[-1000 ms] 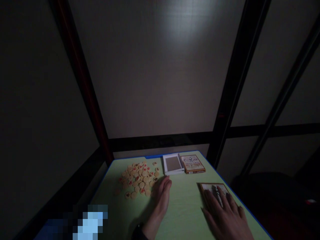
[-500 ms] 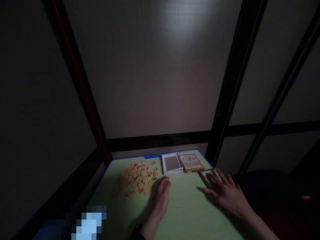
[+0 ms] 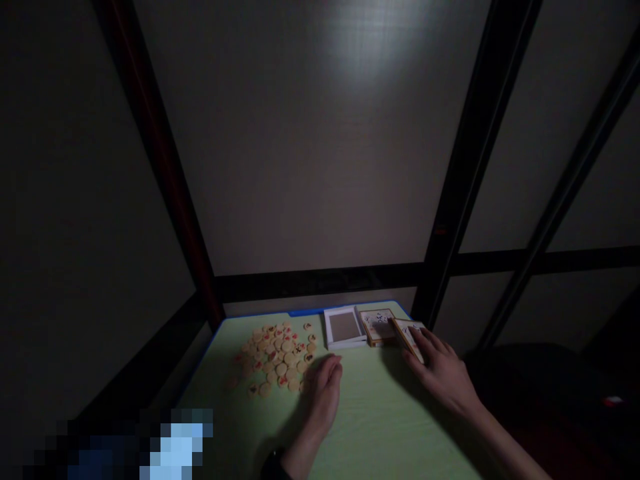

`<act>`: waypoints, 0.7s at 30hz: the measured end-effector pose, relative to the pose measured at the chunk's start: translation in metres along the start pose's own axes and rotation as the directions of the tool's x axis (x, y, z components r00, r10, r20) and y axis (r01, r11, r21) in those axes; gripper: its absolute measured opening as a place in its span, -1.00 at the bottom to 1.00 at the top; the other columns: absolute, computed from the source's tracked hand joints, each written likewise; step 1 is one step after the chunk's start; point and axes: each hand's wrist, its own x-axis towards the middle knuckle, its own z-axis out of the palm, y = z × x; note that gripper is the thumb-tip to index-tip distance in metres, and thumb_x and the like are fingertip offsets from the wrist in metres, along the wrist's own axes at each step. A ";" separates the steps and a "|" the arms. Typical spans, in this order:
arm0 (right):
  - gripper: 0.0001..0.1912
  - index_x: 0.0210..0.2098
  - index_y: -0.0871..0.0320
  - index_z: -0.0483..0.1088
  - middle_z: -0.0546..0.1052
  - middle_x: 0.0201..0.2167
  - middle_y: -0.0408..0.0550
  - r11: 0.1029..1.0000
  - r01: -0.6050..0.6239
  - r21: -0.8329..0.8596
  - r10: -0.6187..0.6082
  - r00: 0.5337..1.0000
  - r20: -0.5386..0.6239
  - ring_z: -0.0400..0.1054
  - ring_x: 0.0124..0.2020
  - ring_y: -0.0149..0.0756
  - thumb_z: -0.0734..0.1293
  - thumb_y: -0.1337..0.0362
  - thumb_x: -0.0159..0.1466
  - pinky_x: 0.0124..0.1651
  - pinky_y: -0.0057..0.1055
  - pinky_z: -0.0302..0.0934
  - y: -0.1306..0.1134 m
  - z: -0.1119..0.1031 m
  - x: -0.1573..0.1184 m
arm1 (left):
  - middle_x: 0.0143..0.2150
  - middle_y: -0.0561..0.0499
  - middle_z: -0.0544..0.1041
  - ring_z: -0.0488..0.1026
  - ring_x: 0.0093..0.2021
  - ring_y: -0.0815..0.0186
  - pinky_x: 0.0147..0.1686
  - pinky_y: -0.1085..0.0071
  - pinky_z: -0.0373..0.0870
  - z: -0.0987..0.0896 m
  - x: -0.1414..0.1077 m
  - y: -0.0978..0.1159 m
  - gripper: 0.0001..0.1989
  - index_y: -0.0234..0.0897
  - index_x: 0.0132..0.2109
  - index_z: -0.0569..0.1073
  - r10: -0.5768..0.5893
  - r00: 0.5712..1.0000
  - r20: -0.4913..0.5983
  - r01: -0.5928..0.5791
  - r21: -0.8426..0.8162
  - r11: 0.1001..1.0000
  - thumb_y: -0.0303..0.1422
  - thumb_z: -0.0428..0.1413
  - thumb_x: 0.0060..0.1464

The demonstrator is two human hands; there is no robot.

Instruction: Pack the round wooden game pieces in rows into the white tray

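My right hand point(image 3: 443, 370) grips a printed cardboard box point(image 3: 406, 333) with a brown border, thumb on its near side and fingers over its top. The box is tilted and raised a little, its left corner close to a second printed box point(image 3: 379, 327) lying flat. My left hand point(image 3: 324, 393) rests on its edge on the table, fingers curled together; whatever may be inside them is hidden. Just left of it lies a pile of round Chinese chess pieces point(image 3: 281, 357), some with red or black characters, others showing plain faces.
An open white box tray point(image 3: 345, 327) with a grey-brown bottom stands at the table's back, left of the flat printed box. The green table point(image 3: 370, 413) has a blue edge. A panelled wall point(image 3: 320, 167) rises behind it. A blurred, pixelated patch covers the lower left.
My right hand has closed on the printed box and lifted it, shifting it slightly left and up toward the other printed box. My left hand and the pieces stay nearly the same.
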 end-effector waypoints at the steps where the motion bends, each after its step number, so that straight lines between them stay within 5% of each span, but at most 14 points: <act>1: -0.38 0.35 0.02 0.20 0.21 0.38 0.08 1.000 -0.010 -0.007 0.010 1.000 0.006 0.15 0.30 0.12 0.13 -0.04 0.37 0.11 0.01 0.25 -0.008 -0.002 0.008 | -0.02 -0.08 0.61 0.45 0.09 0.10 0.22 0.22 0.27 0.000 0.000 0.000 -0.78 -0.18 -0.19 0.61 0.028 1.000 0.003 -0.028 0.029 0.999 -0.31 0.11 0.05; 8: -0.39 0.32 0.02 0.24 0.28 0.30 0.16 0.992 0.042 -0.120 -0.036 0.998 0.052 0.16 0.23 0.23 0.12 -0.10 0.38 0.06 0.11 0.21 -0.061 0.006 0.045 | -0.09 -0.09 0.62 0.49 0.01 0.11 0.15 0.22 0.33 0.001 -0.002 0.001 -0.80 -0.19 -0.23 0.59 0.062 0.998 0.018 -0.063 0.042 0.997 -0.35 0.08 0.03; 16: -0.43 0.26 0.00 0.30 0.33 0.26 0.13 0.985 0.084 -0.150 -0.087 0.996 -0.012 0.13 0.26 0.26 0.11 -0.10 0.38 0.15 0.29 0.07 -0.060 0.027 0.049 | -0.07 -0.02 0.61 0.49 -0.04 0.25 0.03 0.32 0.42 0.004 -0.008 0.005 -0.76 -0.21 -0.15 0.56 0.112 0.990 0.086 -0.131 0.256 0.958 -0.43 0.03 0.08; 19: -0.43 0.20 0.14 0.37 0.35 0.24 0.22 0.990 0.115 -0.086 -0.128 0.979 -0.159 0.10 0.28 0.31 0.15 -0.06 0.37 0.19 0.31 0.04 -0.050 0.034 0.053 | -0.08 -0.03 0.59 0.49 -0.09 0.26 -0.05 0.35 0.45 0.002 -0.017 0.018 -0.74 -0.22 -0.14 0.55 0.203 0.968 0.144 -0.246 0.430 0.869 -0.48 0.02 0.08; 21: -0.49 0.11 0.21 0.43 0.41 0.17 0.26 0.972 0.234 0.001 -0.222 0.926 -0.304 0.16 0.25 0.23 0.15 0.01 0.38 0.22 0.20 0.08 -0.049 0.038 0.051 | -0.10 -0.06 0.58 0.49 -0.08 0.22 -0.03 0.32 0.43 -0.007 -0.024 0.032 -0.76 -0.23 -0.13 0.55 0.242 0.947 0.212 -0.322 0.620 0.715 -0.46 0.02 0.13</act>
